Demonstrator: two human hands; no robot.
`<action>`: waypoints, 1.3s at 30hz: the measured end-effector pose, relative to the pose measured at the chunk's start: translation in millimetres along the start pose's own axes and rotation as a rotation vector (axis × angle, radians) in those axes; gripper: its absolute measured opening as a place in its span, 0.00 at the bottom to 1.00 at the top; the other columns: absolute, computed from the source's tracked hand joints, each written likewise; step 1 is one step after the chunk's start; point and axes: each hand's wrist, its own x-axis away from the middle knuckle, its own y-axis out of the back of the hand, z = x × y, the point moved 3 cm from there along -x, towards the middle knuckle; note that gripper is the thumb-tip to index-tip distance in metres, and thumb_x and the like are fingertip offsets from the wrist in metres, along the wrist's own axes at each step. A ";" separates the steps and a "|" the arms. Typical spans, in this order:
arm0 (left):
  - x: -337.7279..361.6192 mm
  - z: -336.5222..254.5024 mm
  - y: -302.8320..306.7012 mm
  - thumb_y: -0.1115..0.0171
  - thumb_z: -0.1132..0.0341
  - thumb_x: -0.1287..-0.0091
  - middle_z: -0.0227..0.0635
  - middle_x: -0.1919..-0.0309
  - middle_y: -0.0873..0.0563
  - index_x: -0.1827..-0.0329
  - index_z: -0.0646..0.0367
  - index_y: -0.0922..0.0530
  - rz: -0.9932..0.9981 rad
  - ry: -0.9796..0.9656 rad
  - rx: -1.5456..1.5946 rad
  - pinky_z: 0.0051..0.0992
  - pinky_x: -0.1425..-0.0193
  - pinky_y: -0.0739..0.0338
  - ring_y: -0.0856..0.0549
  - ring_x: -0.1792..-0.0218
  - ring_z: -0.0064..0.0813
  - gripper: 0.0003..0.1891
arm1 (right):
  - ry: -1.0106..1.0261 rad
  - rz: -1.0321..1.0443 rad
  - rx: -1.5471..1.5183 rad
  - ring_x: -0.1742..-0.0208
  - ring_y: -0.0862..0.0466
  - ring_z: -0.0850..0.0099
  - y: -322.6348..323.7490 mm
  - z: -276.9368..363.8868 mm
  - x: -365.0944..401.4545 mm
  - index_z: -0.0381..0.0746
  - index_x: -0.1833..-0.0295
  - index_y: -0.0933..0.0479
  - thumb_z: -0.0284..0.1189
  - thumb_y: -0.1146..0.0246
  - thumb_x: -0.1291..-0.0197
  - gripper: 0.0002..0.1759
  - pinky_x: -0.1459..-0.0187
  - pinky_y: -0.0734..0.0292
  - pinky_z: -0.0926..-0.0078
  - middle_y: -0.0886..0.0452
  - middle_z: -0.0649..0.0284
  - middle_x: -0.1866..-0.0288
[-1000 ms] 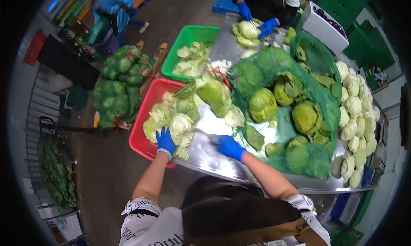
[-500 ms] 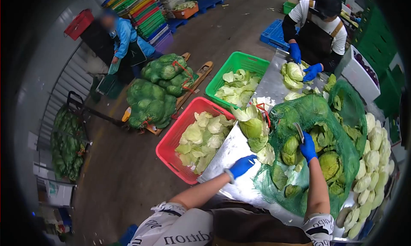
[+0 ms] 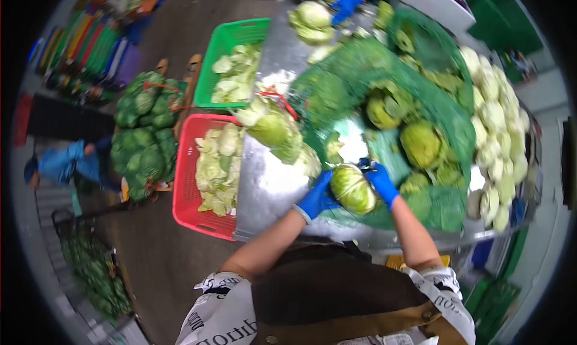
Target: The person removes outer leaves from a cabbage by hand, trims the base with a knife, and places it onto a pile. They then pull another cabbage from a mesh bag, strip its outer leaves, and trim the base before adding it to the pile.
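Note:
A green-and-white cabbage (image 3: 353,190) is between my two blue-gloved hands, low over the near edge of the metal table. My left hand (image 3: 318,198) cups its left side. At its right side is my right hand (image 3: 380,183), with fingers closed round a knife whose blade is blurred and mostly hidden. Just beyond lies an opened green mesh sack (image 3: 372,63) with more cabbages, among them one round head (image 3: 419,144) and another with loose leaves (image 3: 384,108). Trimmed outer leaves (image 3: 276,132) are heaped to the left of the sack.
A red crate (image 3: 186,165) and a green crate (image 3: 210,66), both holding leaves, stand along the table's (image 3: 270,189) left edge. Pale trimmed cabbages (image 3: 493,117) are piled at right. A co-worker's blue-gloved hand (image 3: 347,7) is near a cabbage at the far end. Filled sacks (image 3: 144,144) sit on a pallet.
The view has turned and tipped downward. A cabbage has come out of the sack area to the near edge, my left hand has taken hold of it, and my right hand has moved beside it.

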 end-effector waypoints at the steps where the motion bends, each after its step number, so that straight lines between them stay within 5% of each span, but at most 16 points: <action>1: 5.1 1.3 -2.8 0.37 0.50 0.35 0.37 0.37 0.31 0.27 0.46 0.43 -0.047 -0.044 -0.035 0.39 0.41 0.24 0.26 0.39 0.35 0.36 | -0.021 -0.032 0.072 0.59 0.21 0.75 -11.2 3.0 20.0 0.33 0.46 0.23 0.19 0.45 0.51 0.23 0.54 0.25 0.74 0.18 0.62 0.57; 3: -10.5 19.3 28.0 0.31 0.67 0.40 0.38 0.37 0.30 0.27 0.52 0.47 -0.069 -0.218 -0.457 0.35 0.38 0.26 0.28 0.37 0.33 0.42 | 0.082 -0.184 0.379 0.56 0.16 0.64 -39.7 5.6 47.4 0.40 0.46 0.22 0.27 0.43 0.50 0.22 0.51 0.24 0.69 0.16 0.54 0.56; 5: 20.5 13.1 25.1 0.30 0.75 0.45 0.39 0.37 0.30 0.28 0.58 0.44 -0.025 -0.310 -0.523 0.31 0.34 0.30 0.28 0.37 0.32 0.42 | 0.047 -0.122 0.371 0.56 0.16 0.65 -66.4 41.5 73.6 0.41 0.43 0.24 0.26 0.43 0.50 0.24 0.52 0.24 0.69 0.17 0.53 0.56; 7: 66.2 -7.0 20.6 0.26 0.73 0.51 0.41 0.37 0.31 0.29 0.61 0.43 -0.026 -0.392 -0.488 0.31 0.33 0.32 0.29 0.37 0.34 0.46 | 0.025 -0.060 0.232 0.55 0.17 0.68 -80.5 60.6 83.9 0.40 0.43 0.24 0.24 0.44 0.49 0.24 0.53 0.24 0.70 0.17 0.52 0.55; 9: 112.0 -35.5 27.2 0.28 0.75 0.50 0.40 0.37 0.30 0.29 0.61 0.42 -0.093 -0.430 -0.462 0.31 0.33 0.32 0.29 0.37 0.33 0.44 | 0.252 0.031 -0.130 0.59 0.16 0.71 -97.6 45.8 76.8 0.42 0.40 0.27 0.23 0.45 0.47 0.25 0.56 0.23 0.70 0.17 0.53 0.59; 10: 136.2 -48.6 24.5 0.29 0.75 0.50 0.40 0.38 0.29 0.29 0.61 0.41 -0.131 -0.473 -0.428 0.31 0.33 0.32 0.27 0.38 0.34 0.43 | 0.155 0.080 -0.386 0.58 0.16 0.67 -107.2 71.2 86.5 0.40 0.41 0.29 0.24 0.43 0.45 0.23 0.58 0.23 0.68 0.17 0.53 0.61; 13: 178.8 -71.9 46.5 0.28 0.72 0.48 0.43 0.39 0.28 0.29 0.62 0.41 -0.359 -0.618 -0.644 0.32 0.34 0.30 0.26 0.40 0.33 0.43 | 0.045 0.009 0.573 0.56 0.17 0.61 -127.0 91.8 102.1 0.36 0.44 0.30 0.24 0.42 0.44 0.20 0.58 0.23 0.66 0.19 0.49 0.55; 14: 185.1 -73.6 54.4 0.26 0.69 0.48 0.45 0.39 0.28 0.30 0.65 0.42 -0.422 -0.648 -0.672 0.31 0.35 0.30 0.26 0.40 0.34 0.43 | -0.046 0.119 0.552 0.52 0.20 0.54 -138.7 92.4 109.2 0.34 0.48 0.30 0.23 0.40 0.45 0.18 0.55 0.24 0.63 0.24 0.47 0.50; 17: 183.7 -61.0 94.1 0.24 0.66 0.49 0.46 0.39 0.29 0.31 0.68 0.42 -0.696 -0.711 -0.848 0.31 0.35 0.31 0.27 0.39 0.36 0.45 | 0.372 0.153 0.493 0.52 0.22 0.52 -168.1 33.6 121.8 0.36 0.46 0.30 0.21 0.41 0.47 0.19 0.53 0.25 0.62 0.27 0.47 0.51; 19: 175.2 -42.8 122.8 0.22 0.63 0.51 0.49 0.35 0.33 0.30 0.70 0.45 -0.757 -0.767 -0.837 0.32 0.33 0.34 0.31 0.36 0.38 0.50 | 0.473 0.191 0.501 0.55 0.21 0.49 -180.4 37.6 135.9 0.37 0.44 0.30 0.21 0.43 0.45 0.20 0.55 0.25 0.58 0.25 0.48 0.56; 21: 182.1 -37.2 99.3 0.22 0.62 0.52 0.50 0.34 0.36 0.29 0.69 0.46 -0.762 -0.837 -0.840 0.33 0.32 0.35 0.33 0.34 0.38 0.51 | 0.349 0.284 0.618 0.65 0.19 0.48 -191.4 40.3 143.8 0.38 0.43 0.31 0.27 0.43 0.41 0.20 0.64 0.23 0.55 0.21 0.49 0.60; 24: 181.4 -31.4 92.7 0.22 0.62 0.52 0.50 0.34 0.36 0.28 0.67 0.47 -0.759 -0.842 -0.994 0.35 0.30 0.37 0.34 0.34 0.41 0.52 | 0.451 0.231 0.732 0.74 0.19 0.50 -200.7 38.5 142.6 0.39 0.42 0.30 0.31 0.44 0.39 0.19 0.71 0.24 0.53 0.20 0.50 0.66; 29: 178.4 -28.8 78.2 0.22 0.61 0.52 0.52 0.34 0.36 0.27 0.64 0.46 -0.721 -0.845 -0.907 0.38 0.30 0.39 0.35 0.33 0.44 0.51 | 0.412 0.280 0.909 0.74 0.18 0.53 -214.2 32.2 134.3 0.37 0.43 0.31 0.27 0.46 0.40 0.19 0.73 0.23 0.55 0.20 0.49 0.69; 39: 171.4 -26.9 58.6 0.23 0.56 0.53 0.59 0.31 0.41 0.26 0.53 0.47 -0.902 -0.750 -1.241 0.43 0.33 0.34 0.36 0.32 0.57 0.52 | 0.279 0.334 1.032 0.68 0.16 0.52 -212.9 28.0 116.8 0.33 0.51 0.33 0.24 0.49 0.40 0.12 0.67 0.21 0.57 0.19 0.47 0.67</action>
